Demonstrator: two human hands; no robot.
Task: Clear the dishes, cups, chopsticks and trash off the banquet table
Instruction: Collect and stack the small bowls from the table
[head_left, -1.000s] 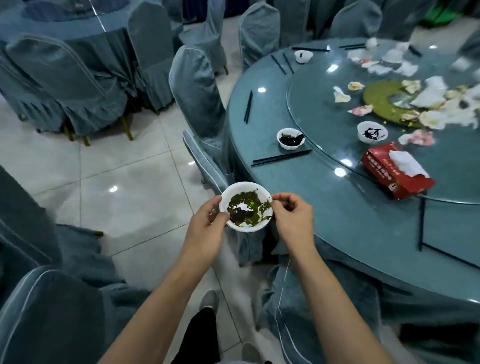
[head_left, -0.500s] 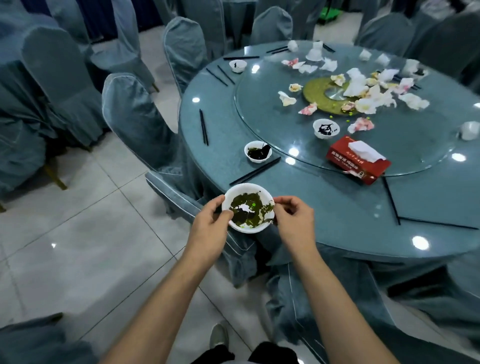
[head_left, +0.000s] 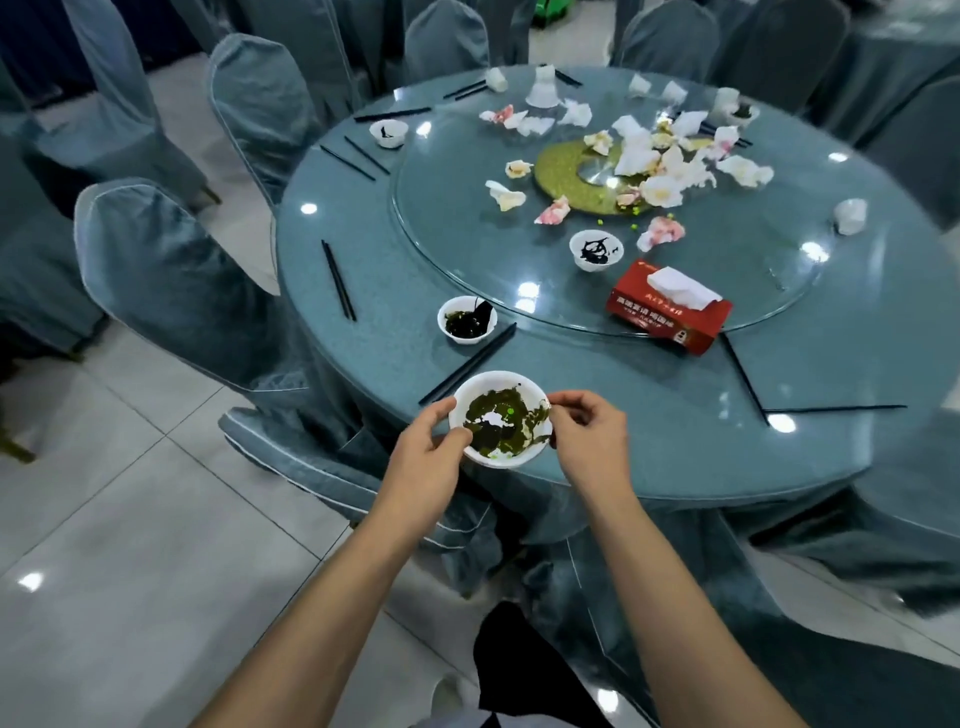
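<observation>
I hold the bowl (head_left: 501, 419) over the surface (head_left: 649, 431) edge, left hand (head_left: 426, 457) and right hand (head_left: 589, 444) each a grip pinching its rim; it looks light, stiff and greasy inside, so I judge the clean outer rim safest.

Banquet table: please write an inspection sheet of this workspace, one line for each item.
Surface: round blue table with glass turntable.
Job's things: dirty bowl held over the near edge; three small sauce bowls; scattered black chopsticks.
Clutter: crumpled napkins, red tissue box.
Grippers: left hand and right hand grip the bowl's rim.
Cables: nothing seen.
Surroundings: covered chairs, tiled floor.
</observation>
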